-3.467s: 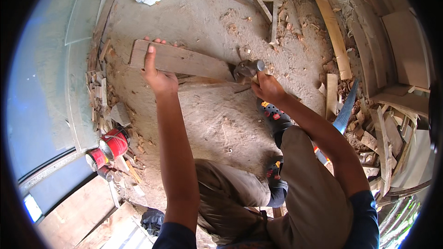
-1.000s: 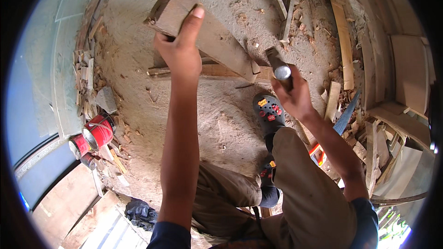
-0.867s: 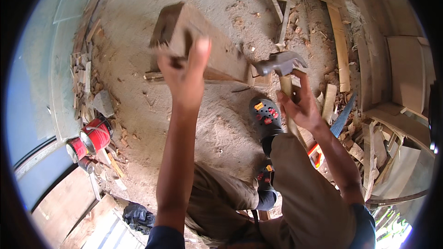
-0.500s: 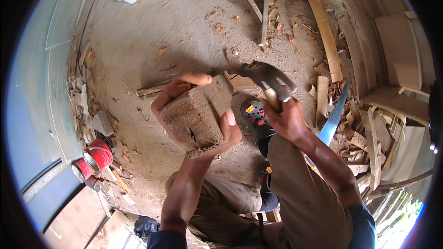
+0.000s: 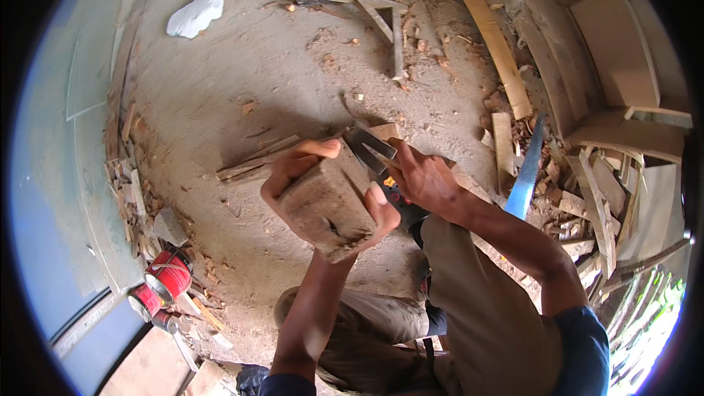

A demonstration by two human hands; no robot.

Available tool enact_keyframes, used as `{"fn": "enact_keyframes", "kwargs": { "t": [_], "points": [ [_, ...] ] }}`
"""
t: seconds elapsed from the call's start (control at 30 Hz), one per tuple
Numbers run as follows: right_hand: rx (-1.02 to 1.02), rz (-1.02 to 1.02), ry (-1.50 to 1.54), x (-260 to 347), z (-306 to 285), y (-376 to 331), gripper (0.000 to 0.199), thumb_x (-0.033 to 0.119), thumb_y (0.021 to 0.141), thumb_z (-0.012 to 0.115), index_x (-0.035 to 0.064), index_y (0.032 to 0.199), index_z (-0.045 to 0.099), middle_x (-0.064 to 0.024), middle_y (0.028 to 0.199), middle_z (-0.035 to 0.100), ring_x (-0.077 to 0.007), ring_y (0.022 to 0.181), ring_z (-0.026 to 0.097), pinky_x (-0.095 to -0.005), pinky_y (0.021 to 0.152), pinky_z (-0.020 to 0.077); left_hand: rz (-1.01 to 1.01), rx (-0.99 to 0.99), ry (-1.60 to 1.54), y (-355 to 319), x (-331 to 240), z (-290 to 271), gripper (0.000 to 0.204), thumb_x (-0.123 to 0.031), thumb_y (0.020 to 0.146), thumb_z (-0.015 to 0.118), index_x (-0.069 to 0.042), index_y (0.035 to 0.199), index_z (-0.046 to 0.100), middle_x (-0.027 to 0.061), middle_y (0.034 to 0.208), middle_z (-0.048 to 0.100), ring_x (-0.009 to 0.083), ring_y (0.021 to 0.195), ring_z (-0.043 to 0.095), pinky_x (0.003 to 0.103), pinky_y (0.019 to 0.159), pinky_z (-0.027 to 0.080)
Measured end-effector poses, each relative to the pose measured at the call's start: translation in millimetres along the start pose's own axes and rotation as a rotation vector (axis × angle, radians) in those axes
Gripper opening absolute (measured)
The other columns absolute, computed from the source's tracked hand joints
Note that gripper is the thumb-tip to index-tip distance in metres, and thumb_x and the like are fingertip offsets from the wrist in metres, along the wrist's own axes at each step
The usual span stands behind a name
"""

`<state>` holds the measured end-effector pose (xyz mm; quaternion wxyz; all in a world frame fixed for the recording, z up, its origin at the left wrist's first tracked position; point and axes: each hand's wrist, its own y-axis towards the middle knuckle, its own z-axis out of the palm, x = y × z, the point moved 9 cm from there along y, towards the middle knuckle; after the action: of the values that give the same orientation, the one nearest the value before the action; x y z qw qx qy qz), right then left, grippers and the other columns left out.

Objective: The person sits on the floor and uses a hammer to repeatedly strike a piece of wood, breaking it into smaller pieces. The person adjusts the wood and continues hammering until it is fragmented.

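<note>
My left hand point(image 5: 284, 176) grips a thick, rough wooden block point(image 5: 326, 205) from below, fingers round its far left side and thumb along its right side. A dark crack or hole shows in the near face. In my right hand point(image 5: 429, 182) is a claw hammer, fingers closed round its handle. The hammer's dark head point(image 5: 367, 148) is at the block's far right edge; whether they touch I cannot tell. Behind the block, thin wood strips point(image 5: 260, 161) lie on the dirt ground.
A handsaw with a bluish blade point(image 5: 529, 176) stands right of my leg, among wood scraps point(image 5: 576, 209). Red cans point(image 5: 170, 277) sit at the left by the wall. Farther off are a white stone point(image 5: 196, 13), a triangular wooden frame point(image 5: 397, 40) and a long plank point(image 5: 500, 59).
My right hand has brought the hammer left and down to the block's far right edge, its head turned. The block has shifted slightly right and nearer in my left hand.
</note>
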<state>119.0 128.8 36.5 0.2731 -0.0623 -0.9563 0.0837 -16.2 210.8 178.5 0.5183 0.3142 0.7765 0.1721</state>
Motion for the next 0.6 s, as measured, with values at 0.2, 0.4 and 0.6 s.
{"fn": "enact_keyframes", "kwargs": {
  "t": [0.2, 0.4, 0.6],
  "points": [
    [-0.179, 0.124, 0.366, 1.0, -23.1, -5.1, 0.051, 0.013, 0.092, 0.062, -0.0068, 0.131, 0.036, -0.0252, 0.09, 0.066, -0.0457, 0.066, 0.064, -0.0491, 0.054, 0.0527, 0.018, -0.072, 0.067, -0.2, -6.1, -6.2, 0.056, -0.038, 0.088, 0.062, 0.004, 0.117, 0.038, 0.0137, 0.107, 0.051, 0.0236, 0.098, 0.057, 0.039, 0.085, 0.051],
    [-0.152, -0.016, 0.136, -22.3, 11.8, -6.3, 0.044, 0.016, 0.095, 0.058, -0.0045, 0.128, 0.036, -0.0217, 0.072, 0.065, -0.0351, 0.059, 0.068, -0.0471, 0.052, 0.0539, -0.013, -0.076, 0.029, 0.0, 4.5, -4.0, 0.06, -0.027, 0.074, 0.066, 0.002, 0.117, 0.035, 0.0128, 0.112, 0.05, 0.0221, 0.1, 0.055, 0.037, 0.09, 0.047],
    [-0.349, -0.076, 0.294, -0.9, -30.8, -7.0, 0.046, 0.008, 0.09, 0.063, -0.0055, 0.128, 0.041, -0.0199, 0.069, 0.064, -0.0403, 0.06, 0.066, -0.0482, 0.051, 0.0524, -0.122, -0.061, -0.069, -6.7, 14.8, -9.8, 0.06, -0.023, 0.067, 0.067, 0.002, 0.114, 0.04, 0.012, 0.108, 0.053, 0.0215, 0.095, 0.058, 0.034, 0.087, 0.048]
  ]
}}
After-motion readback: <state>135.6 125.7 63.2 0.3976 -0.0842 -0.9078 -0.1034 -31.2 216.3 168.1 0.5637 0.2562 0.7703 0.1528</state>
